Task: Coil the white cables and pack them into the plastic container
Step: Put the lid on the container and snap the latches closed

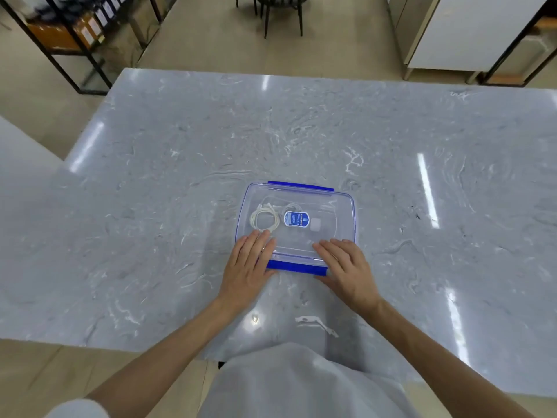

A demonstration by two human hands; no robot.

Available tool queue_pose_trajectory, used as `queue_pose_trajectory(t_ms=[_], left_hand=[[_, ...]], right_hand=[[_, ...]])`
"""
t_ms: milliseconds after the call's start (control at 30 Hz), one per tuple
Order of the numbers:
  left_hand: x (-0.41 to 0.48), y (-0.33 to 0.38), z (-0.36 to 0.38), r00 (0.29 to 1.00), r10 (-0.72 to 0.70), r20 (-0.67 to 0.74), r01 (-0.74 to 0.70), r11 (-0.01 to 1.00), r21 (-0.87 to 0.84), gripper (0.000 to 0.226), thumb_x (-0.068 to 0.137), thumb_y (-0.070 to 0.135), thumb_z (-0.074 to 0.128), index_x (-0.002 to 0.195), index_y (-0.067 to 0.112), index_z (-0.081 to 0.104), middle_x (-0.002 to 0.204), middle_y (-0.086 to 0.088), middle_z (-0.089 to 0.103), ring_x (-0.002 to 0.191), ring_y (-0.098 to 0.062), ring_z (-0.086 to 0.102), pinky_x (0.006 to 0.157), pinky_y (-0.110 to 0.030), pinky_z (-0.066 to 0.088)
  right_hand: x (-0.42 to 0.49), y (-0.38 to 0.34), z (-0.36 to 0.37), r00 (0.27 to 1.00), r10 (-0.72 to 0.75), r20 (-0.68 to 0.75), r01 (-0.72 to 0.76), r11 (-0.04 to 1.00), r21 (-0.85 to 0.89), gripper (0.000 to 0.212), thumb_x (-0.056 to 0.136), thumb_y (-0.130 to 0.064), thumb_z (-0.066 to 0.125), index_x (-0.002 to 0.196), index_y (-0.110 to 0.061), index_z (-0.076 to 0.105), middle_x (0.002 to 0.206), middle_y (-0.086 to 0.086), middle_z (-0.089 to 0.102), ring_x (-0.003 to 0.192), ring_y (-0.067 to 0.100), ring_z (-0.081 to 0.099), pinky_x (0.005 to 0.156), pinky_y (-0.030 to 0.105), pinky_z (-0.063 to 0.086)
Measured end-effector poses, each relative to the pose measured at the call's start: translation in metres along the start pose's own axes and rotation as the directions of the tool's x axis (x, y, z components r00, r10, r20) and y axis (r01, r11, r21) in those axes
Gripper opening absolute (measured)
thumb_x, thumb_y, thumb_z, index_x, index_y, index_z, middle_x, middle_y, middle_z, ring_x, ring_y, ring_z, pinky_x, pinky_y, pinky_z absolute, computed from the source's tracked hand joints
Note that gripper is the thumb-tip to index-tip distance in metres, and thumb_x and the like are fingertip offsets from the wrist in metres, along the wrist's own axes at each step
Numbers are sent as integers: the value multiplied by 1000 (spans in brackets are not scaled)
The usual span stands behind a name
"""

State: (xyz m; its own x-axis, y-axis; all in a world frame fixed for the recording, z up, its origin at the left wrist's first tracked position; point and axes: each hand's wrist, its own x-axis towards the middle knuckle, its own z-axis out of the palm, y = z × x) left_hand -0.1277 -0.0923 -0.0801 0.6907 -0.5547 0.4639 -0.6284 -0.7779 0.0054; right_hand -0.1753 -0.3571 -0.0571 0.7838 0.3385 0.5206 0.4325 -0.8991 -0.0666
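A clear plastic container (343,206) with blue clasps sits on the marble table, its transparent lid on top. Through the lid I see a coiled white cable (264,219) at the left. A second white coil lies partly under a blue oval label (296,219), and a small white block (315,224) sits to the right of the label. My left hand (248,262) rests flat on the lid's near left corner. My right hand (346,265) lies flat on the near right corner, its thumb by the near blue clasp (297,264). Both hands have fingers spread and hold nothing.
The grey marble table (180,176) stretches wide on all sides of the container. Beyond its far edge stand black metal shelves (75,34) at the left, a chair (280,10) in the middle and a white cabinet (464,31) at the right.
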Motion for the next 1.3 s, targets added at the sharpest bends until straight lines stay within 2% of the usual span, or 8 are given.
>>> queue_pose_trajectory(t_ms=[133, 400, 700, 833, 933, 1033, 1067, 1300], left_hand=[[8, -5, -10, 996, -5, 85, 15, 994, -113, 62, 99, 45, 50, 148, 9, 38, 154, -9, 40, 145, -25, 32, 118, -45, 27], [16, 1, -23, 994, -103, 36, 109, 952, -286, 41, 99, 26, 51, 138, 13, 55, 146, -2, 50, 139, -19, 42, 117, -41, 29], [34, -5, -38, 976, -208, 59, 216, 913, -345, 34, 81, 29, 70, 114, 23, 73, 125, 10, 67, 117, -12, 59, 93, -24, 35], [41, -3, -49, 964, -253, 77, 261, 861, -437, 37, 84, 29, 66, 121, 23, 67, 130, 15, 58, 121, -16, 58, 101, -29, 37], [37, 0, -53, 830, -524, 189, 523, 616, -589, 58, 92, 28, 60, 146, 24, 40, 155, 5, 35, 145, -17, 28, 116, -36, 25], [41, 6, -62, 555, -611, 565, 682, -55, -729, 68, 97, 23, 59, 151, 37, 20, 156, 15, 29, 143, -10, 32, 113, -33, 33], [44, 8, -63, 529, -589, 611, 679, -139, -721, 68, 97, 21, 58, 152, 36, 19, 156, 13, 30, 140, -9, 36, 113, -32, 34], [64, 14, -65, 550, -535, 641, 683, -153, -714, 64, 102, 23, 46, 155, 31, 11, 164, 11, 9, 149, -7, 13, 123, -42, 18]], right_hand=[[4, 14, -2, 999, -20, 49, 16, 998, 64, 61, 89, -46, 66, 133, -6, 58, 133, 10, 62, 120, 27, 56, 109, 41, 39], [3, 6, 5, 994, 111, -24, -104, 974, 202, 43, 96, -36, 57, 133, -13, 60, 134, 4, 62, 122, 21, 57, 112, 37, 35], [9, -3, 4, 967, 253, -20, -231, 911, 342, 36, 99, -31, 46, 124, -15, 67, 127, 2, 66, 116, 21, 61, 113, 32, 32], [13, -10, -13, 961, 275, 33, -266, 887, 376, 41, 100, -35, 45, 131, -15, 62, 140, 3, 57, 131, 24, 49, 117, 38, 29], [3, -21, -26, 780, 584, 225, -593, 575, 563, 55, 98, -46, 40, 151, -34, 30, 162, -9, 19, 151, 15, 10, 123, 33, 12], [0, -19, -37, 514, 662, 545, -680, -73, 730, 54, 101, -51, 33, 149, -54, 9, 157, -29, 18, 149, 11, 22, 115, 36, 28], [1, -16, -38, 490, 630, 603, -663, -181, 727, 53, 102, -47, 32, 149, -53, 9, 152, -35, 25, 146, 12, 29, 110, 35, 34], [22, -4, -46, 447, 642, 623, -662, -231, 713, 63, 93, -57, 36, 151, -47, 13, 156, -24, 25, 144, 7, 31, 116, 36, 31]])
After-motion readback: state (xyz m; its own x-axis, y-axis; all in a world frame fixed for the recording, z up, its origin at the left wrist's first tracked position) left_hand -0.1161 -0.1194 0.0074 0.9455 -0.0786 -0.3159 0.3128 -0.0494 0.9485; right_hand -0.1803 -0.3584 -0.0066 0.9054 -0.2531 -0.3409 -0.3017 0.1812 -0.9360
